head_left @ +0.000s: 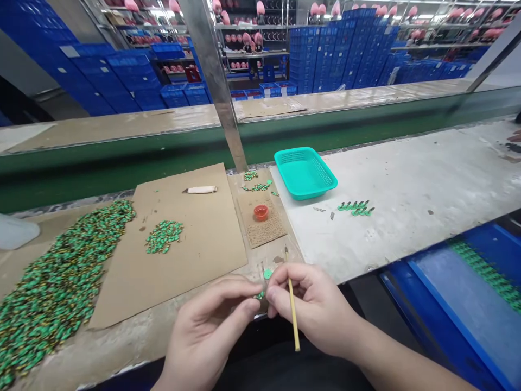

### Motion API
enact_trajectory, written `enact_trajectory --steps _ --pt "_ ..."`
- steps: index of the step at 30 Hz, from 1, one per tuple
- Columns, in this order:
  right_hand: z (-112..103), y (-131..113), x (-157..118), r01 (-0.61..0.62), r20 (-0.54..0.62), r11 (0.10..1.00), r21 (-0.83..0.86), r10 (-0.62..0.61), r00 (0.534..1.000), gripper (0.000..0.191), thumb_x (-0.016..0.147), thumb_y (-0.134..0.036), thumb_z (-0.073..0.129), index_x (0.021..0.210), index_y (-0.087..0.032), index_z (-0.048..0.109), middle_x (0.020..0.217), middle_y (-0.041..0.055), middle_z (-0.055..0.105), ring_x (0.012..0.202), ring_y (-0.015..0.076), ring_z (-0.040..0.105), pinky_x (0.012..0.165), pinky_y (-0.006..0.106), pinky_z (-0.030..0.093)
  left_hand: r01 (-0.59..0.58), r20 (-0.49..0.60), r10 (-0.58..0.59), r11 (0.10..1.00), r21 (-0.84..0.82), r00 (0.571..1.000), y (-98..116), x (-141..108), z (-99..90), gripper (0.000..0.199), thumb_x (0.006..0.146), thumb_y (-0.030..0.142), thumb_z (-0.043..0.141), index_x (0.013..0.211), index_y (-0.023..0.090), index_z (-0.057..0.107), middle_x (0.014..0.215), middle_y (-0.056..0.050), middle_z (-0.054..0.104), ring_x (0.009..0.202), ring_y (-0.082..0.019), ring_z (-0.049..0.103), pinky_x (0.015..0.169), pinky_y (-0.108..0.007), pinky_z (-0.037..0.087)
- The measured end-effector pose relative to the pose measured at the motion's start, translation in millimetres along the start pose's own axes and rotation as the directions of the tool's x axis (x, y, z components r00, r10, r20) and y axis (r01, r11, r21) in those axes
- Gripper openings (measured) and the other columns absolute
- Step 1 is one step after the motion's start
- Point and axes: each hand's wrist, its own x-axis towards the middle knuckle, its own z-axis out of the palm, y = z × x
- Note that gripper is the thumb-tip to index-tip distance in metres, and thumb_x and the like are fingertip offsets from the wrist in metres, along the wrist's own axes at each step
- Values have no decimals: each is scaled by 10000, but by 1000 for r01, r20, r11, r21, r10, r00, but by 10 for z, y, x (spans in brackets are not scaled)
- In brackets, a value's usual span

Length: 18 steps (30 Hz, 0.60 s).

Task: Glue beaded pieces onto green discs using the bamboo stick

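Observation:
My left hand (211,326) is closed in a pinch, with a small green piece (259,296) showing at its fingertips. Across from it, my right hand (315,309) grips a thin yellow-handled brush (293,320), its dark tip pointing away from me. The right thumb and forefinger are close to the green piece; whether they touch it is hidden. Just beyond both hands lies a green disc (267,273). Farther off, a small red cup (261,212) stands on a textured brown pad (266,234).
Green-and-yellow pieces form a big heap (69,266) at left and a smaller pile (164,237) on cardboard (211,239), near a pale-handled tool (201,190). A teal basket (307,193) and several green pieces (356,208) occupy the right. A blue crate (415,266) sits below the table edge.

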Motion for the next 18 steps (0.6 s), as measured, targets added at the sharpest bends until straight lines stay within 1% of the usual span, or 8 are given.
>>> enact_trajectory --steps 2,5,7,8,10,13,16,18 --pt "-114 15 -15 113 -49 981 -157 -123 991 117 1030 -290 734 1108 -217 782 948 48 837 878 207 798 816 348 652 0 -61 5 997 83 998 3 53 -28 247 967 585 928 945 340 951 892 -41 879 730 -165 844 668 -172 692" --pt "-338 42 -30 258 -57 855 -449 -315 947 467 1049 -160 633 1508 -236 675 1352 112 847 1228 260 818 1101 472 657 45 -143 -15 976 211 990 -58 149 -78 356 914 680 941 907 325 954 902 -62 894 724 -163 841 707 -164 691" --pt "-456 63 -23 303 -9 787 -537 -364 931 497 1110 -141 545 1591 -253 605 1444 121 821 1299 258 803 1167 502 637 86 -127 -56 965 248 990 -125 199 -83 401 916 715 919 912 316 955 942 -75 910 787 -189 868 773 -197 715" --pt "-491 74 -13 326 17 770 -549 -379 925 463 1140 -138 502 1574 -261 606 1406 111 831 1267 244 812 1142 484 651 103 -106 -77 961 256 991 -156 218 -73 417 920 729 907 915 314 955 959 -78 915 819 -205 881 804 -219 727" --pt "-513 90 16 364 49 753 -549 -406 912 398 1173 -127 459 1513 -278 600 1210 62 848 1111 204 832 1024 410 684 121 -70 -106 956 266 992 -205 243 -37 425 923 736 895 916 316 953 975 -73 922 849 -223 893 836 -251 740" --pt "-479 96 64 375 33 762 -528 -423 906 447 1169 -104 493 1564 -309 461 957 -33 767 842 159 779 822 317 671 111 -60 -98 948 299 993 -249 258 12 405 924 722 897 911 320 944 946 -51 919 823 -219 887 826 -262 743" --pt "-453 93 100 393 3 764 -512 -456 890 561 1160 -97 518 1634 -320 317 877 -78 702 721 151 718 761 312 652 70 -48 -57 928 366 997 -283 253 22 403 969 706 854 927 313 934 961 -43 919 832 -219 881 832 -280 743" --pt "-458 98 116 396 -14 762 -513 -469 883 500 1165 -119 534 1575 -315 327 850 -88 688 705 156 721 755 327 646 52 -33 -42 912 407 999 -302 246 20 391 1001 679 826 944 305 929 984 -42 921 860 -225 880 861 -299 743"
